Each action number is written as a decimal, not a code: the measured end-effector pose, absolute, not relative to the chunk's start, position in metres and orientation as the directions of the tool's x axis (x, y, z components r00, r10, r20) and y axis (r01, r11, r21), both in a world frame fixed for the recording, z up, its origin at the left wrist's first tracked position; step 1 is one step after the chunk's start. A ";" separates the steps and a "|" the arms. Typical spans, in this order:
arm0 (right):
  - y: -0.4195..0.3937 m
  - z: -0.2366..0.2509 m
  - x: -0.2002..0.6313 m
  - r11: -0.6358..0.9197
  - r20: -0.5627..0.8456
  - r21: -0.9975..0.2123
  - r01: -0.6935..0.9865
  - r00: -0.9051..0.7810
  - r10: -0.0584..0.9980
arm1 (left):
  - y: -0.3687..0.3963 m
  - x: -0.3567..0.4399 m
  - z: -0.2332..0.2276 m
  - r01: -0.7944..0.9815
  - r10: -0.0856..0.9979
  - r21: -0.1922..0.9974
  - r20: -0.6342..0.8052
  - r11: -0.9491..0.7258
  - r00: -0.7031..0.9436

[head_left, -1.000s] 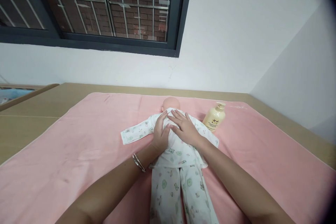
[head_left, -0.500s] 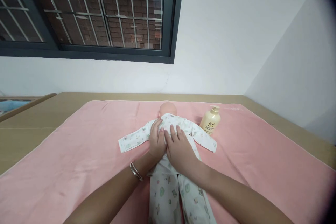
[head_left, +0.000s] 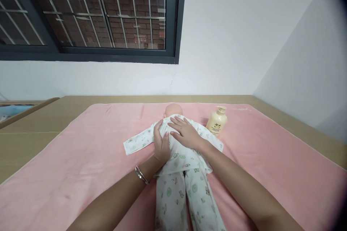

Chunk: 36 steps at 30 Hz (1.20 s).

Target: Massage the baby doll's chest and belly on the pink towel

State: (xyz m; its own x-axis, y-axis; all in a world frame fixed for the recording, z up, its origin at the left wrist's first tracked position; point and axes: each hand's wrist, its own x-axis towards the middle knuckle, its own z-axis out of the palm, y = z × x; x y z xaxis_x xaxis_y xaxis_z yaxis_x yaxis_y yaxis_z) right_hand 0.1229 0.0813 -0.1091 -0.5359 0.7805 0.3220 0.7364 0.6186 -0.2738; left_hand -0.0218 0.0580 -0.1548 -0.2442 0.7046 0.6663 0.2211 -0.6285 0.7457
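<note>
Doll [head_left: 177,151] in white printed pyjamas is laid lengthwise on the pink blanket [head_left: 81,158], roughly midway between the blanket's left and right edges, with its bare head [head_left: 173,109] pointed toward the far edge and its legs [head_left: 187,198] stretched toward the near edge, where they are cut off by the frame. Both hands are laid flat on the doll's upper body with the fingers extended and nothing gripped. The left hand [head_left: 161,142] is pressed against the left side of the torso, fingers pointed toward the head, and two thin bangles [head_left: 142,175] are worn at its wrist. The right hand [head_left: 184,133] is spread across the chest just below the collar, its fingers angled toward the left hand so that the two are touching or nearly touching at the thumb side; which it is cannot be told. One pyjama sleeve [head_left: 138,140] is spread out flat toward the blanket's left edge, and the other sleeve [head_left: 214,142] is partly covered by the right forearm. A cream pump bottle [head_left: 217,122] is stood upright near the blanket's far edge, just beside the doll's shoulder on the right and apart from both hands. The blanket is spread over a tan desk [head_left: 35,130], whose bare surface is seen along the left and far edges. A barred window [head_left: 89,14] is set in the white wall behind.
</note>
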 end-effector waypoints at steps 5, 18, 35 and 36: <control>0.070 -0.116 0.116 0.445 0.319 -0.259 0.857 -0.358 0.877 | 0.056 -0.024 -0.155 0.269 0.712 0.733 0.676 -0.624 -0.191; 0.045 -0.112 0.112 0.465 0.364 -0.222 0.857 -0.370 0.855 | 0.086 -0.031 -0.147 0.622 0.818 0.593 0.559 -0.511 0.139; 0.047 -0.123 0.108 0.394 0.324 -0.209 0.895 -0.317 0.892 | 0.096 -0.032 -0.142 0.704 0.879 0.577 0.455 -0.414 0.144; 0.055 -0.121 0.114 0.405 0.308 -0.244 0.881 -0.326 0.894 | 0.089 -0.029 -0.144 0.731 0.868 0.544 0.478 -0.412 0.134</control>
State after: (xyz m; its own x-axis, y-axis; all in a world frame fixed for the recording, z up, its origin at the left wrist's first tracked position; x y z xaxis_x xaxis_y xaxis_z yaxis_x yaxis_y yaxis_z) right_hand 0.1144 0.0553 -0.1208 -0.3256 0.8941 0.3075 0.8812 0.4049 -0.2442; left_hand -0.0295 0.0895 -0.1436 0.1336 0.8681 0.4781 0.7306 -0.4123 0.5443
